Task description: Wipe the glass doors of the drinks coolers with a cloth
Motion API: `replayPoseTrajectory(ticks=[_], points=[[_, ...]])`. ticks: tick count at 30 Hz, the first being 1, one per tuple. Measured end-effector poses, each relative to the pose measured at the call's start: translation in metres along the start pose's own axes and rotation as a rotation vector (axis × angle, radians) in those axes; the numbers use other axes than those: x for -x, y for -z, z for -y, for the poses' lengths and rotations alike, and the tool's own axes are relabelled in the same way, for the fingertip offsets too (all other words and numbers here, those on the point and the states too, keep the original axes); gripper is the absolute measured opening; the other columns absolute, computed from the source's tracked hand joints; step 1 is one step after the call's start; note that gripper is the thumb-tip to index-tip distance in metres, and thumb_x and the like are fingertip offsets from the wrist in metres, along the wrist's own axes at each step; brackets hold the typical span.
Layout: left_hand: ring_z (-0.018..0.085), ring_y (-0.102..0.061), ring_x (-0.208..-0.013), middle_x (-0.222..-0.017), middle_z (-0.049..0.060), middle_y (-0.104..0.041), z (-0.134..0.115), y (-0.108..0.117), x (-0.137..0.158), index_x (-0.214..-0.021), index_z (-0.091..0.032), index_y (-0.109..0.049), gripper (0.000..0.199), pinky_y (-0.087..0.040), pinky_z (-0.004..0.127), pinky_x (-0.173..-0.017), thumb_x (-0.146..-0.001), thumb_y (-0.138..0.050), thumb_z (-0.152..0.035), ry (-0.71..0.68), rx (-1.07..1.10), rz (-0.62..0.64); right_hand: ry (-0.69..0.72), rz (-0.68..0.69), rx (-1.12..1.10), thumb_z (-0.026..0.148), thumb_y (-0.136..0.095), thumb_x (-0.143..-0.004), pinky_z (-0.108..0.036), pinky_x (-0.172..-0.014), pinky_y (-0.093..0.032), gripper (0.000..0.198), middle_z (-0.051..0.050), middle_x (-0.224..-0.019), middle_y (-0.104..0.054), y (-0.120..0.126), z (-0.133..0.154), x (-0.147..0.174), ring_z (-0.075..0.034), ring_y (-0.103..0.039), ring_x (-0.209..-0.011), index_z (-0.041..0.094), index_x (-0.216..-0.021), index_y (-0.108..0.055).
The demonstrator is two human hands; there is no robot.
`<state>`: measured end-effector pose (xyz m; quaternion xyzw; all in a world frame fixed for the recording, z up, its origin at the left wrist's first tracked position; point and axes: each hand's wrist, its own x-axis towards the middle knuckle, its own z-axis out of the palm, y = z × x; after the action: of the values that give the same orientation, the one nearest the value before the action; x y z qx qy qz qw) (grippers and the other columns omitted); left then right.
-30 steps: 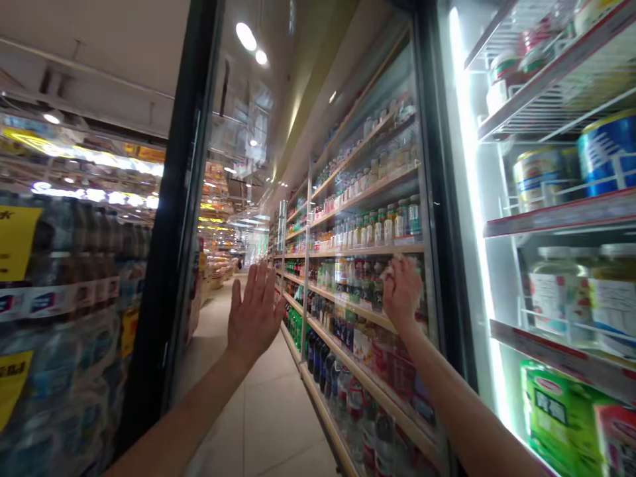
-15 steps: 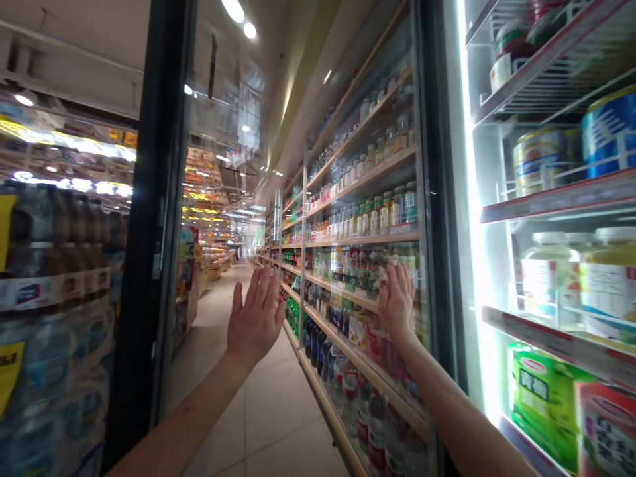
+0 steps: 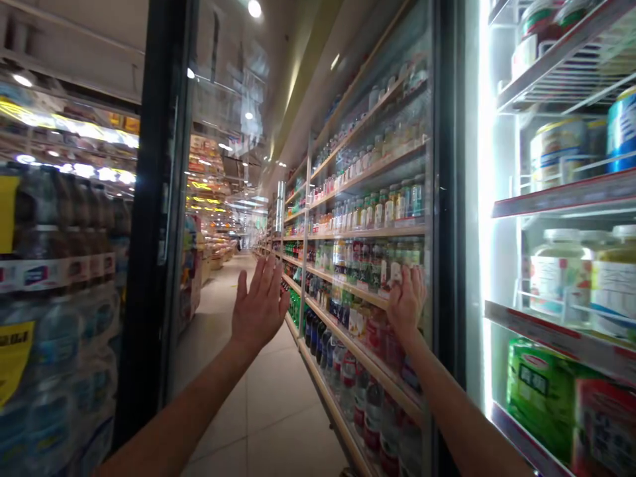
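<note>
Many btls (image 3: 64, 228) by glass dr (image 3: 308, 218)

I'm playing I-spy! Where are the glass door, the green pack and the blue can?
Glass door (image 3: 155, 225): head view, on its dark left frame.
Green pack (image 3: 539, 405): head view, on its front.
Blue can (image 3: 623, 134): head view, on its visible side.

My right grip (image 3: 406, 303) partly hides a pale wad (image 3: 395, 273); the right edge crops a blue can (image 3: 623, 126); a red pack (image 3: 605, 424) blurs.

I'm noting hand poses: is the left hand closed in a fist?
No, the left hand is open, its fingers pointing upward.
</note>
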<state>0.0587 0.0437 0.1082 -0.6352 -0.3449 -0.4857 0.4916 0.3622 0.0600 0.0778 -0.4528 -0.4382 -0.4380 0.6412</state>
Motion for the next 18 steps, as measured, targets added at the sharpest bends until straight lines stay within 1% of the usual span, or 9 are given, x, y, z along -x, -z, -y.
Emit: replayPoseTrajectory(ticks=[1, 3, 7, 9, 10, 12, 15, 17, 18], points=[[0.021, -0.019, -0.137, -0.144, 0.011, -0.029, 0.0, 0.0, 0.0, -0.144, -0.018, -0.01, 0.065, -0.008, 0.043, -0.113, -0.088, -0.041, -0.028, 0.005, 0.01, -0.001, -0.001, -0.003, -0.002, 0.027, -0.034, -0.089, -0.054, -0.104, -0.029, 0.047, -0.018, -0.136, -0.042, -0.001, 0.004, 0.0, -0.027, -0.029, -0.133, 0.013, -0.132, -0.043], [0.021, -0.019, -0.137, -0.145, 0.011, -0.029, 0.0, -0.001, -0.001, -0.144, -0.019, -0.012, 0.063, -0.008, 0.044, -0.113, -0.088, -0.04, -0.029, 0.018, 0.041, 0.006, 0.084, 0.032, -0.031, 0.024, -0.033, -0.088, -0.052, -0.105, -0.028, 0.046, -0.017, -0.135, -0.043, -0.003, 0.026, 0.006, -0.026, -0.027, -0.135, 0.013, -0.131, -0.044], [0.022, -0.018, -0.137, -0.146, 0.011, -0.025, -0.007, 0.002, 0.003, -0.144, -0.02, -0.012, 0.061, -0.008, 0.046, -0.113, -0.089, -0.038, -0.029, 0.058, 0.081, 0.048, 0.401, 0.192, -0.124, 0.02, -0.036, -0.087, -0.046, -0.11, -0.022, 0.043, -0.01, -0.136, -0.045, -0.002, 0.087, 0.025, -0.021, -0.022, -0.137, 0.019, -0.128, -0.047], [0.023, -0.018, -0.137, -0.146, 0.012, -0.025, -0.012, 0.004, 0.008, -0.144, -0.019, -0.011, 0.061, -0.009, 0.047, -0.112, -0.089, -0.038, -0.027, 0.074, 0.067, 0.057, 0.516, 0.251, -0.148, 0.02, -0.039, -0.086, -0.044, -0.111, -0.02, 0.042, -0.007, -0.135, -0.046, 0.001, 0.094, 0.029, -0.021, -0.022, -0.137, 0.021, -0.127, -0.049], [0.024, -0.018, -0.137, -0.146, 0.012, -0.025, -0.015, 0.005, 0.01, -0.144, -0.018, -0.011, 0.062, -0.01, 0.048, -0.112, -0.089, -0.039, -0.027, 0.079, 0.056, 0.058, 0.533, 0.258, -0.147, 0.02, -0.039, -0.085, -0.045, -0.111, -0.02, 0.043, -0.007, -0.135, -0.047, 0.002, 0.088, 0.028, -0.021, -0.023, -0.137, 0.022, -0.127, -0.049], [0.024, -0.019, -0.137, -0.145, 0.013, -0.026, -0.018, 0.005, 0.015, -0.144, -0.017, -0.012, 0.062, -0.012, 0.047, -0.112, -0.088, -0.04, -0.026, 0.081, 0.034, 0.054, 0.472, 0.226, -0.113, 0.02, -0.039, -0.086, -0.047, -0.11, -0.021, 0.044, -0.009, -0.135, -0.047, 0.004, 0.061, 0.022, -0.022, -0.026, -0.136, 0.021, -0.129, -0.047], [0.023, -0.019, -0.137, -0.145, 0.013, -0.029, -0.022, 0.003, 0.02, -0.143, -0.016, -0.015, 0.062, -0.011, 0.046, -0.112, -0.087, -0.04, -0.024, 0.082, 0.016, 0.036, 0.154, 0.072, -0.019, 0.024, -0.037, -0.088, -0.052, -0.106, -0.026, 0.045, -0.014, -0.136, -0.044, 0.004, 0.012, 0.01, -0.026, -0.03, -0.133, 0.017, -0.131, -0.045], [0.024, -0.019, -0.137, -0.144, 0.014, -0.03, -0.025, 0.002, 0.02, -0.142, -0.014, -0.018, 0.06, -0.01, 0.046, -0.112, -0.087, -0.04, -0.024, 0.096, 0.014, 0.021, -0.021, -0.012, 0.006, 0.027, -0.035, -0.088, -0.055, -0.103, -0.028, 0.046, -0.017, -0.138, -0.041, 0.003, -0.002, 0.007, -0.028, -0.03, -0.133, 0.014, -0.132, -0.043], [0.024, -0.019, -0.137, -0.144, 0.014, -0.031, -0.027, 0.002, 0.021, -0.142, -0.013, -0.02, 0.06, -0.009, 0.047, -0.112, -0.087, -0.041, -0.025, 0.11, 0.016, 0.018, -0.047, -0.025, 0.001, 0.027, -0.035, -0.089, -0.055, -0.103, -0.028, 0.047, -0.017, -0.138, -0.04, 0.003, -0.001, 0.008, -0.028, -0.03, -0.133, 0.014, -0.133, -0.042]])
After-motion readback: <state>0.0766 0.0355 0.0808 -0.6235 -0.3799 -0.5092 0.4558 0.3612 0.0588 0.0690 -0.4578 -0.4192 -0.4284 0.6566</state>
